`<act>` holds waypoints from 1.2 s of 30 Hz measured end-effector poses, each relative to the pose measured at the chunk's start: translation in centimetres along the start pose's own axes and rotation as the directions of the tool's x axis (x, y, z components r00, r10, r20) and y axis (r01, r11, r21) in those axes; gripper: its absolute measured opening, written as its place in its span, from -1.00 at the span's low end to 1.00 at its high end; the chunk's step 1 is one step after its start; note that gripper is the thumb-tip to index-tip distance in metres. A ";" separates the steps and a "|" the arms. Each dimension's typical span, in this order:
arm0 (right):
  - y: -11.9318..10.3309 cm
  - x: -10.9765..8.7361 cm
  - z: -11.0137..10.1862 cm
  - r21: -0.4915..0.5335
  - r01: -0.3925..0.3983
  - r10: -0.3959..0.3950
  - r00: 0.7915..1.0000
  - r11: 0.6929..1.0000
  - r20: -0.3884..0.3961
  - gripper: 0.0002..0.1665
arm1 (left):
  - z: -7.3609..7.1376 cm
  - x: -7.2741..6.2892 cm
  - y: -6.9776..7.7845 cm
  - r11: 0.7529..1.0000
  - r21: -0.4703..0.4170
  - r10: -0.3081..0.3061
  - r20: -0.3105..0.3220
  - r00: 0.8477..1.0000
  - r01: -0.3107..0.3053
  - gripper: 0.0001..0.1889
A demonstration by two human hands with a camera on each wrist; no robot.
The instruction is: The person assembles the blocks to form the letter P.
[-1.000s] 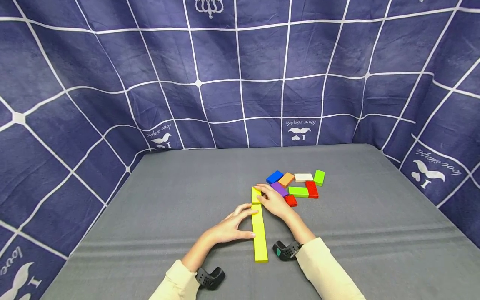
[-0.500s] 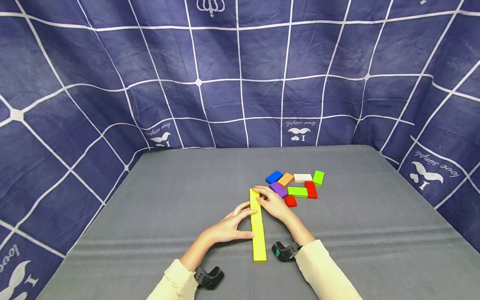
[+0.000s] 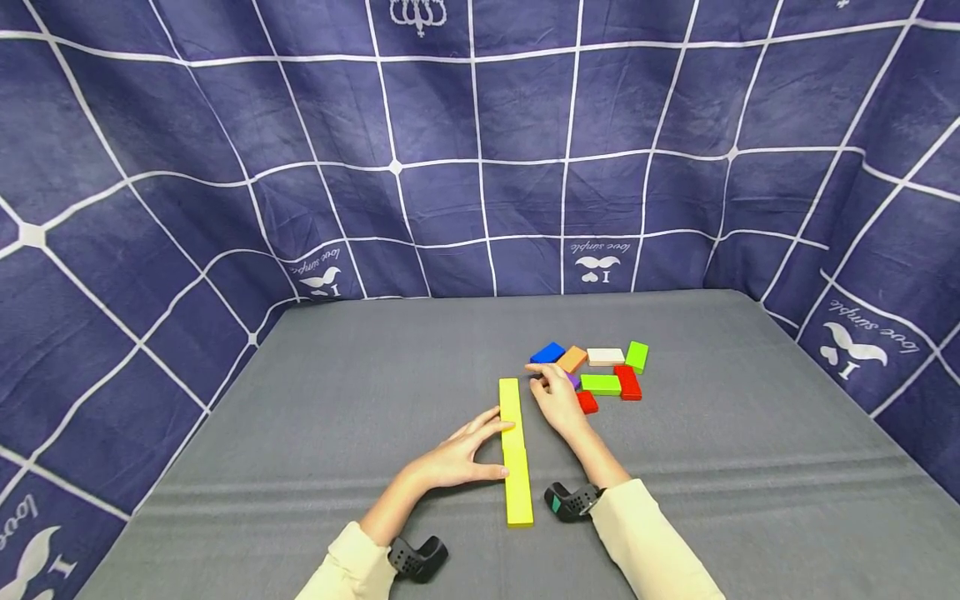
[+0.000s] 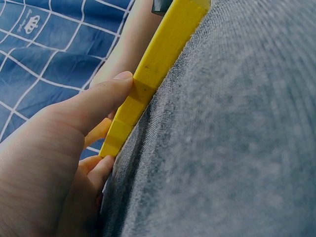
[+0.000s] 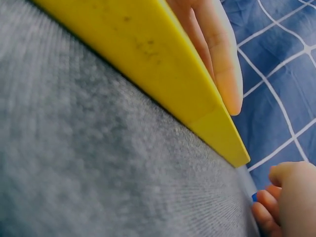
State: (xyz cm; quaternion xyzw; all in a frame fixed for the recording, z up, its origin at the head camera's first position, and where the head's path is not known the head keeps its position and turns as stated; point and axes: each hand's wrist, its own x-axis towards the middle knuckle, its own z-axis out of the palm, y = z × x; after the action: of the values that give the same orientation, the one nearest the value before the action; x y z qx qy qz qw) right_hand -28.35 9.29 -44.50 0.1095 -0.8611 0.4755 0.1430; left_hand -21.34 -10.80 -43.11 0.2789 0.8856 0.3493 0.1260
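Yellow blocks (image 3: 517, 487) lie end to end in one straight row on the grey cloth. My left hand (image 3: 459, 457) rests against the row's left side, its thumb at the edge and a fingertip over the top. In the left wrist view that thumb touches the yellow row (image 4: 160, 52) near a joint. Off the row's far right side, my right hand (image 3: 558, 404) hovers with loosely bent fingers and nothing seen in them. It partly covers a purple block (image 3: 574, 381) and a small red block (image 3: 588, 402). Whether it touches them I cannot tell.
Beyond the right hand lie a blue block (image 3: 548, 353), an orange block (image 3: 572, 359), a white block (image 3: 605, 357), a green block (image 3: 637, 357), another green block (image 3: 601, 385) and a longer red block (image 3: 628, 383). A blue checked curtain (image 3: 525, 200) hangs behind the table.
My right hand has left the far end of the yellow row and moved right toward the coloured blocks. The nearer green and red blocks have shifted slightly right. The yellow row has become straighter.
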 end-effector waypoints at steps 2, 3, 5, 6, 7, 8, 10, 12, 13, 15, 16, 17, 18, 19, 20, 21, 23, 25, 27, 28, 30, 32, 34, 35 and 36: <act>0.1 0.2 0.0 -0.001 -0.009 0.009 0.999 1.000 -0.036 -0.66 | 0.0 0.0 0.0 1.000 -0.002 -0.001 -0.003 1.000 0.001 -0.34; 0.2 0.3 0.0 -0.004 -0.013 0.013 0.998 1.000 -0.056 -0.65 | 0.0 0.0 0.0 1.000 -0.002 -0.001 -0.004 1.000 0.001 -0.34; 0.5 0.4 0.0 -0.013 -0.033 0.032 0.995 0.999 -0.095 -0.63 | 0.0 0.0 0.0 1.000 -0.001 -0.004 -0.004 1.000 0.004 -0.35; 0.6 0.5 0.0 -0.021 -0.050 0.047 0.992 0.999 -0.113 -0.61 | 0.0 0.0 0.1 1.000 0.002 -0.004 -0.004 1.000 0.004 -0.35; 0.6 0.6 -0.1 -0.025 -0.070 0.066 0.989 0.997 -0.131 -0.59 | 0.0 0.0 0.1 1.000 0.004 -0.005 -0.004 1.000 0.005 -0.35; 0.8 0.7 -0.1 -0.031 -0.087 0.082 0.986 0.996 -0.145 -0.57 | 0.0 0.0 0.1 1.000 0.005 -0.004 -0.003 1.000 0.004 -0.35; 0.9 0.9 -0.1 -0.037 -0.122 0.114 0.978 0.992 -0.174 -0.52 | 0.0 0.0 0.1 1.000 0.008 -0.005 -0.002 1.000 0.005 -0.34; 1.0 1.0 -0.2 -0.044 -0.161 0.150 0.969 0.986 -0.196 -0.48 | -0.1 0.0 0.0 1.000 0.010 -0.004 -0.002 1.000 0.004 -0.34; 1.0 1.1 -0.2 -0.053 -0.175 0.161 0.966 0.983 -0.205 -0.45 | -0.1 0.0 0.0 1.000 0.009 -0.004 0.000 1.000 0.004 -0.34; 1.1 1.2 -0.3 -0.081 -0.197 0.175 0.960 0.977 -0.221 -0.41 | -0.1 0.0 0.1 1.000 0.008 -0.005 0.006 1.000 0.005 -0.34; 1.2 1.3 -0.3 -0.099 -0.207 0.181 0.958 0.973 -0.223 -0.40 | -0.1 0.0 0.1 1.000 0.009 -0.004 0.008 1.000 0.004 -0.34; 1.2 1.4 -0.3 -0.124 -0.210 0.179 0.958 0.970 -0.224 -0.38 | 0.0 0.0 0.1 1.000 0.009 -0.004 0.011 1.000 0.004 -0.34; 1.3 1.5 -0.3 -0.149 -0.207 0.172 0.960 0.967 -0.219 -0.36 | 0.0 0.0 0.1 1.000 0.011 -0.004 0.013 1.000 0.004 -0.34; 1.4 1.6 -0.4 -0.174 -0.200 0.162 0.964 0.964 -0.209 -0.34 | 0.0 0.0 0.1 1.000 0.012 -0.004 0.014 1.000 0.004 -0.34; 1.5 1.8 -0.4 -0.199 -0.195 0.156 0.969 0.960 -0.192 -0.32 | 0.0 0.0 0.1 1.000 0.013 -0.005 0.013 1.000 0.005 -0.34; 1.5 2.0 -0.4 -0.224 -0.183 0.146 0.974 0.957 -0.172 -0.29 | 0.0 0.0 0.1 1.000 0.015 -0.003 0.012 1.000 0.003 -0.35; 1.7 2.3 -0.5 -0.268 -0.173 0.147 0.982 0.948 -0.116 -0.24 | 0.0 -0.1 0.1 1.000 0.019 0.000 0.010 1.000 0.000 -0.35; 1.8 2.7 -0.6 -0.302 -0.159 0.149 0.987 0.940 -0.058 -0.21 | 0.0 -0.1 0.1 1.000 0.019 0.002 0.008 1.000 -0.002 -0.35; 1.9 3.0 -0.7 -0.326 -0.144 0.150 0.989 0.934 -0.009 -0.20 | 0.0 -0.1 0.1 1.000 0.021 0.004 0.006 1.000 -0.004 -0.35; 1.9 3.1 -0.8 -0.336 -0.139 0.152 0.988 0.932 0.011 -0.21 | 0.0 -0.1 0.1 1.000 0.020 0.005 0.007 1.000 -0.005 -0.35; 1.9 3.2 -0.8 -0.344 -0.121 0.140 0.990 0.931 0.032 -0.26 | 0.0 -0.1 0.1 1.000 0.019 0.006 0.006 1.000 -0.006 -0.35; 2.0 3.3 -0.7 -0.348 -0.100 0.122 0.992 0.932 0.043 -0.33 | 0.0 -0.1 0.0 1.000 0.020 0.007 0.005 1.000 -0.007 -0.35; 2.0 3.3 -0.7 -0.349 -0.078 0.104 0.993 0.934 0.057 -0.40 | 0.1 0.0 0.0 1.000 0.019 0.007 0.002 1.000 -0.007 -0.35; 2.1 3.3 -0.7 -0.350 -0.064 0.093 0.993 0.935 0.068 -0.43 | 0.1 0.0 0.0 1.000 0.020 0.009 0.002 1.000 -0.009 -0.35; 2.1 3.2 -0.7 -0.351 -0.045 0.080 0.993 0.935 0.085 -0.45 | 0.1 0.0 0.0 1.000 0.022 0.011 0.001 1.000 -0.011 -0.35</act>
State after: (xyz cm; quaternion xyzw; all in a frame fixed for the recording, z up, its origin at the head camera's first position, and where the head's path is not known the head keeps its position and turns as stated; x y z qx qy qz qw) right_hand -31.95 10.83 -44.70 0.0780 -0.9407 0.3138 0.1025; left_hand -21.31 -10.74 -43.20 0.2855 0.8876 0.3403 0.1215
